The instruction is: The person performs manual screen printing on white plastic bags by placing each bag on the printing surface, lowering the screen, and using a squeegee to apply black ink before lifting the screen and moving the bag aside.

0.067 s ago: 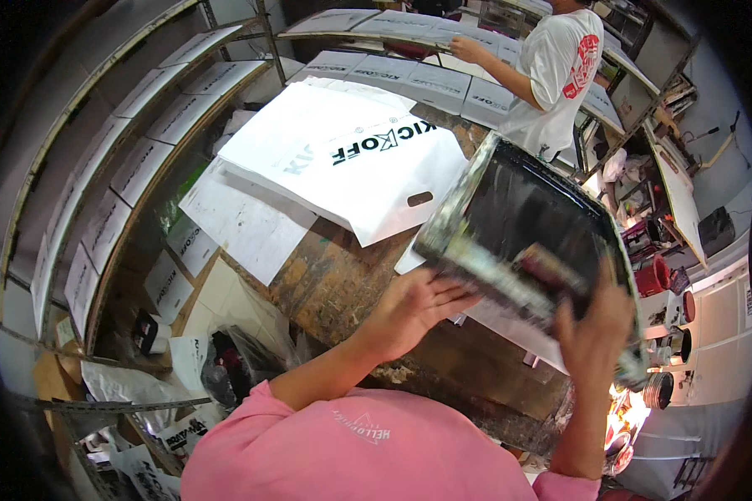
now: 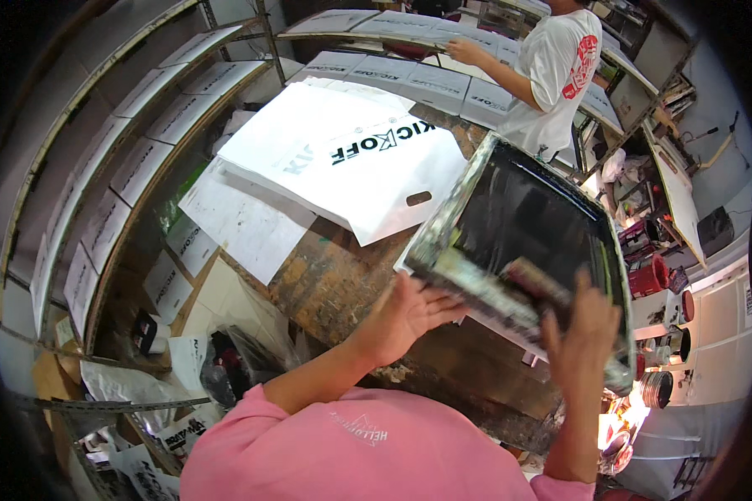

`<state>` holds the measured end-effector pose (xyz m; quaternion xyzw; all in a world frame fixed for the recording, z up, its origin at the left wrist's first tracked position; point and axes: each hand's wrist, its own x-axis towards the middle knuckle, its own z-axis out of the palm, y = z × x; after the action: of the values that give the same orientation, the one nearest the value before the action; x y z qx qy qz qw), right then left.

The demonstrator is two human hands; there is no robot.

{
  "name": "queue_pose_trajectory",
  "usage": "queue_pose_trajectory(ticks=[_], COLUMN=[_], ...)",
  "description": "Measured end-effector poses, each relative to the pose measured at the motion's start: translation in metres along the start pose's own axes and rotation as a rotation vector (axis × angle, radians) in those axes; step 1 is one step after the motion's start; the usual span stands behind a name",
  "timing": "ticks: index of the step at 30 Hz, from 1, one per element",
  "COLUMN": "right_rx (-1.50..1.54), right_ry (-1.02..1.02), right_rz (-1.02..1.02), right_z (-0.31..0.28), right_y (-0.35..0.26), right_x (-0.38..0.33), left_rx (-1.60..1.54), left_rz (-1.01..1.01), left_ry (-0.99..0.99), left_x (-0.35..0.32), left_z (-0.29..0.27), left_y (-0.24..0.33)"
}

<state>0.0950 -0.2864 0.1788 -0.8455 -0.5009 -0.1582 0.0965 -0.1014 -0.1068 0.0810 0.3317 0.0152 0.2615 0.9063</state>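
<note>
A printing screen frame (image 2: 443,265) with paint-smeared edges is tilted over the near right part of the worktable. Black ink coats its mesh (image 2: 535,204). A squeegee (image 2: 533,280) with a brownish handle lies across the near end inside the frame. My right hand (image 2: 583,334), blurred by motion, reaches over the near edge with its fingers closed round the squeegee's right end. My left hand (image 2: 405,317) is at the frame's near left corner, fingers stretched out against its edge. White printed bags (image 2: 309,154) form a stack left of the frame.
Beneath the screen is the stained wooden table (image 2: 326,271). Racks (image 2: 129,150) of white printed sheets stand at the left and the back. A person in a white shirt (image 2: 551,75) stands beyond the table. Paint cans (image 2: 656,388) sit at the right.
The screen frame has shifted slightly left and toward me, and both hands have moved the same way. The squeegee has gone slightly left and nearer with my right hand.
</note>
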Motion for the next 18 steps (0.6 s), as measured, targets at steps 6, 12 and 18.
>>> queue_pose_trajectory(ticks=[6,12,18], right_rx=[0.397,0.368,0.331], right_ry=[-0.292,-0.330,-0.185], right_rz=[-0.002,-0.023,-0.097], right_z=[0.050,0.115,0.159], right_y=[0.002,-0.007,0.025], right_x=[-0.045,-0.075,-0.033], left_rx=[0.059,0.048,0.083], left_rz=[-0.401,-0.394,-0.377], left_ry=[0.399,0.495,0.425], left_x=[-0.040,-0.058,-0.067], left_z=[-0.059,-0.095,-0.100], left_y=[-0.044,-0.076,-0.077])
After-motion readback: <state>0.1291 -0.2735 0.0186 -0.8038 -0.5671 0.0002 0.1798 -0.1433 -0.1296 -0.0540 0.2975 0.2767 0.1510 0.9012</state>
